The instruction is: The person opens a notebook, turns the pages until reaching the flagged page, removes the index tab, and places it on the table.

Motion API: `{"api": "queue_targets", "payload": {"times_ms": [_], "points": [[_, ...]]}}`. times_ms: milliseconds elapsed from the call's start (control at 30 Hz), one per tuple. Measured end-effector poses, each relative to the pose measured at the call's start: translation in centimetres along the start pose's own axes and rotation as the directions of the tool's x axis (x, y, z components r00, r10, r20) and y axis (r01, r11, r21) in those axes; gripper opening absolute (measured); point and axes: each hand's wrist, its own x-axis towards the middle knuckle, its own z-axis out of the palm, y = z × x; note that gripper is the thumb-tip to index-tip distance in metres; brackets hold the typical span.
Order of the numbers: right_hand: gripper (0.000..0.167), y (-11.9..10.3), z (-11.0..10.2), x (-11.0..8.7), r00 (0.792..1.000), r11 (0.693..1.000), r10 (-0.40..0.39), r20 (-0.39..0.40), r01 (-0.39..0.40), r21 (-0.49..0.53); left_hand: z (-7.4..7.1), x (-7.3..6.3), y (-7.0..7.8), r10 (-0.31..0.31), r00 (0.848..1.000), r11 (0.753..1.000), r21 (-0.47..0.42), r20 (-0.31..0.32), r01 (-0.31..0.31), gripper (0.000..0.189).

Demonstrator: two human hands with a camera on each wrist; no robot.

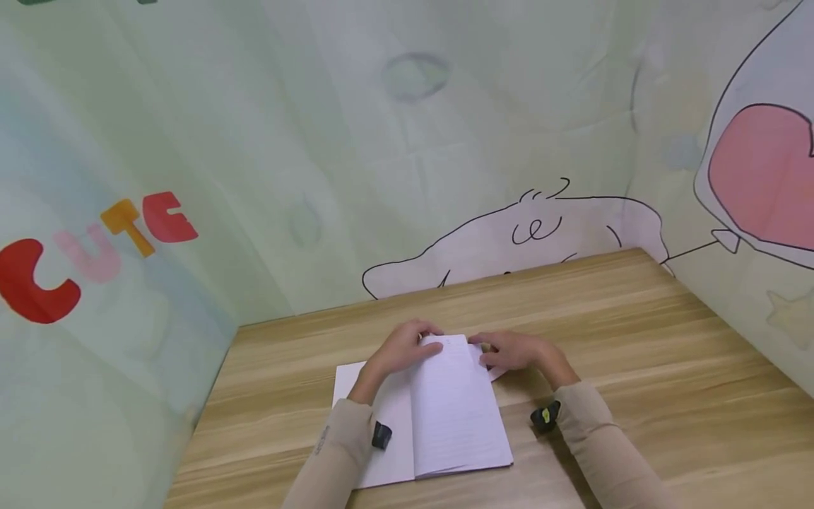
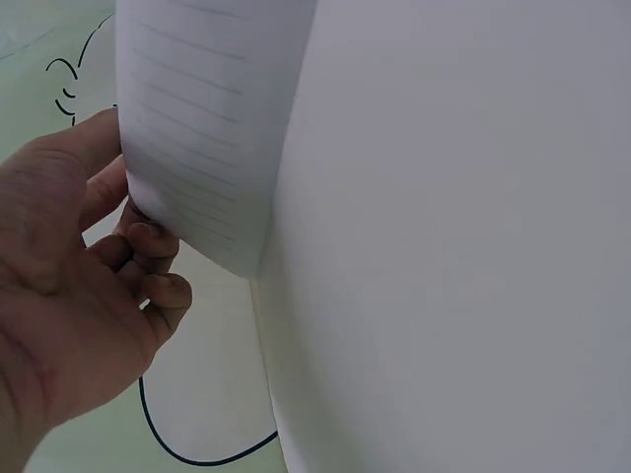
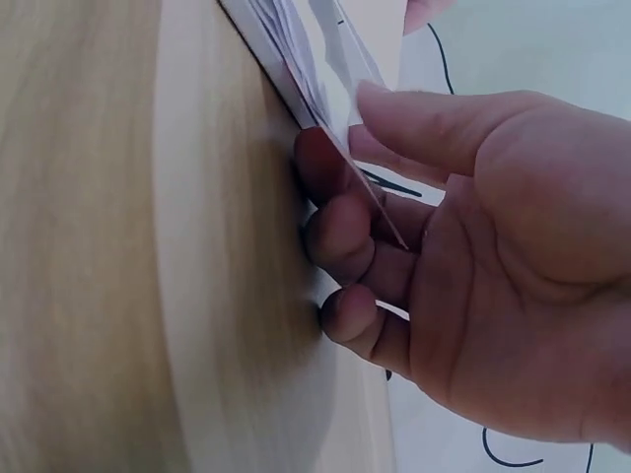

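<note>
An open notebook [image 1: 458, 410] with faint ruled lines lies on the table, its blank left side [image 1: 391, 452] flat. At the top edge my left hand [image 1: 403, 348] pinches the ruled pages, thumb in front and fingers behind. The left wrist view shows that hand [image 2: 79, 256] beside a curved ruled page [image 2: 197, 118]. My right hand [image 1: 511, 350] holds the notebook's upper right corner. In the right wrist view the thumb of this hand [image 3: 493, 217] lies against the loose sheets [image 3: 320, 59], with curled fingers under a thin, stiff corner [image 3: 370, 192].
The wood-grain table [image 1: 286, 396] extends around the notebook. A printed cloth wall [image 1: 305, 177] with cartoon drawings stands behind the table and along its sides. Dark wrist devices [image 1: 545, 417] sit at both sleeves.
</note>
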Motion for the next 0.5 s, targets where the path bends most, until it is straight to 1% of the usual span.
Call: {"api": "queue_targets", "payload": {"times_ms": [67, 133, 200, 300, 367, 433, 500], "points": [[0.043, 0.05, -0.01, -0.09, 1.000, 1.000, -0.018, 0.001, 0.018, 0.025, 0.14, 0.33, -0.13, -0.009, 1.000, 1.000, -0.001, -0.005, 0.009, 0.022], [0.043, 0.07, -0.07, -0.21, 0.999, 0.998, -0.032, 0.001, 0.032, 0.051, 0.23, 0.55, -0.18, -0.029, 0.999, 0.999, -0.022, -0.013, 0.029, 0.019], [0.043, 0.08, -0.15, -0.30, 0.999, 0.996, -0.044, 0.004, 0.044, 0.078, 0.33, 0.68, -0.24, -0.058, 0.998, 0.997, -0.046, -0.020, 0.057, 0.017], [0.041, 0.01, -0.30, -0.36, 0.998, 0.994, -0.056, -0.006, 0.056, 0.088, 0.47, 0.78, -0.20, -0.109, 0.994, 0.991, -0.086, -0.021, 0.106, 0.016], [0.038, -0.08, -0.35, -0.29, 0.997, 0.994, -0.072, -0.038, 0.074, 0.077, 0.55, 0.79, -0.15, -0.123, 0.992, 0.988, -0.097, -0.020, 0.121, 0.017], [0.035, -0.22, -0.35, -0.16, 0.991, 0.994, -0.090, -0.097, 0.095, 0.050, 0.62, 0.82, -0.06, -0.128, 0.992, 0.988, -0.094, -0.018, 0.126, 0.016], [0.033, -0.35, -0.31, 0.00, 0.981, 0.993, -0.108, -0.160, 0.115, 0.030, 0.69, 0.89, 0.06, -0.127, 0.992, 0.989, -0.083, -0.016, 0.125, 0.016]]}}
